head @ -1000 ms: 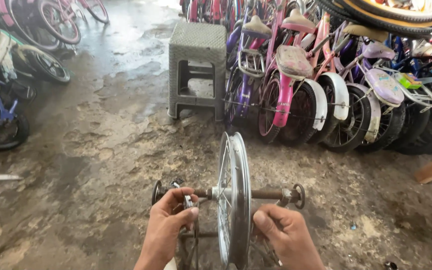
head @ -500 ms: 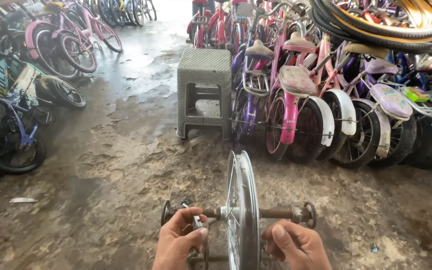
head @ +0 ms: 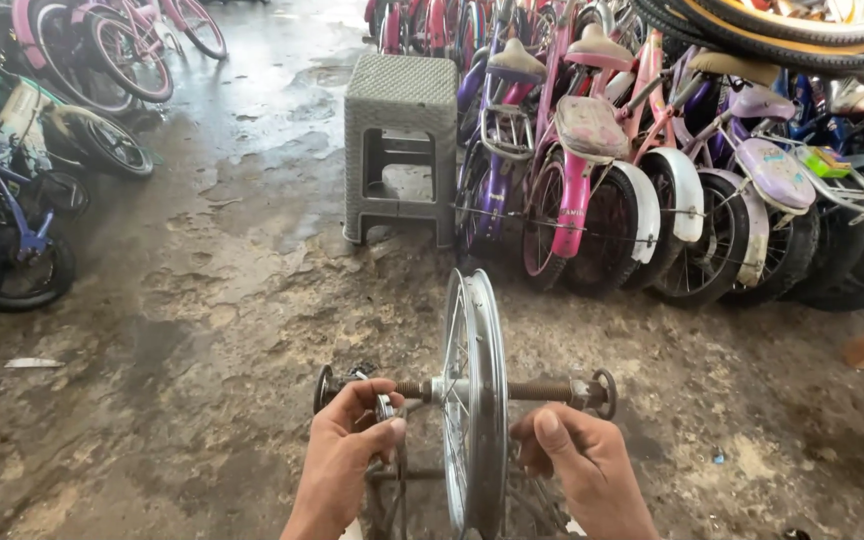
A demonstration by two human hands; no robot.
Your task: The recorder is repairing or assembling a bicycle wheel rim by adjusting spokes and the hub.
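A bare metal bicycle wheel rim (head: 474,400), seen edge-on and standing upright, is mounted on a threaded axle rod (head: 542,390) that runs crosswise through its hub. The rim is placed between the two hands, at the bottom centre of the view.

The left hand (head: 347,455) is seen just left of the rim. Its fingers (head: 377,395) are curled, with thumb and forefinger pinched on a small metal part (head: 384,407) close to the axle; what kind of part it is cannot be told. Beyond the fingertips, a round metal knob (head: 324,388) is fixed at the left end of the rod.

The right hand (head: 582,460) is seen just right of the rim. Its fingers are curled inward beneath the rod and its thumb (head: 548,428) is pointed up toward it; whether anything is gripped cannot be told. Just past its knuckles, a ringed end piece (head: 604,392) is set at the right end of the rod.

Further ahead of the fingers, a grey plastic stool (head: 399,140) is stood on the stained concrete floor (head: 202,330). To the right of the stool, a row of small pink and purple children's bicycles (head: 632,190) is parked side by side. More bicycles (head: 22,150) are leaned on the far left.
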